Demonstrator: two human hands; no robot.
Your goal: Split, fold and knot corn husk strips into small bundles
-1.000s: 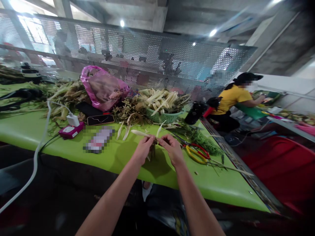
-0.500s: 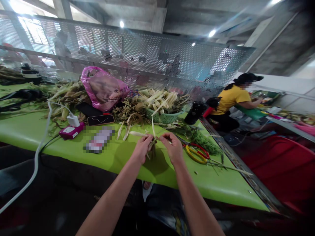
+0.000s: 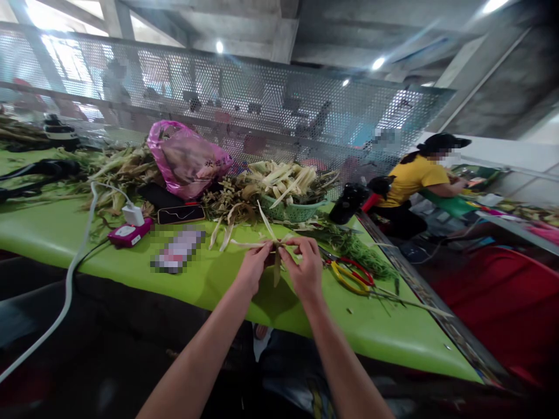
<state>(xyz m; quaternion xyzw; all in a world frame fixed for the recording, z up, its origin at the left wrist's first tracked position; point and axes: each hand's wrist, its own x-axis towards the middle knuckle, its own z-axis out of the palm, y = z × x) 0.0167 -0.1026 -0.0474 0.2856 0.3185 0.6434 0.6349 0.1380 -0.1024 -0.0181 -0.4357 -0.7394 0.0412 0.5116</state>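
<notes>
Between my two hands is a small piece of crossed, pale dried husk strips (image 3: 276, 270), held just above the green table. One strip points up and away, one out to the left, and a darker one hangs down. My left hand (image 3: 254, 263) pinches the piece from the left, closed at thumb and forefinger. My right hand (image 3: 304, 265) pinches it from the right, close to the crossing. The fingertips partly hide the middle of the piece. Right of my right hand lie scissors with red and yellow handles (image 3: 349, 278).
Behind my hands stands a green basket (image 3: 297, 213) heaped with husks, with a pink plastic bag (image 3: 187, 166) to its left. A phone (image 3: 181, 214), a magenta power adapter (image 3: 130, 233), a black bottle (image 3: 347, 203) and green string (image 3: 371, 256) lie around. A person in yellow (image 3: 417, 180) works at right.
The upright strip now leans left, and a broad strip hangs down below the fingers. My right hand has moved closer in to the crossing. The whole view has shifted slightly.
</notes>
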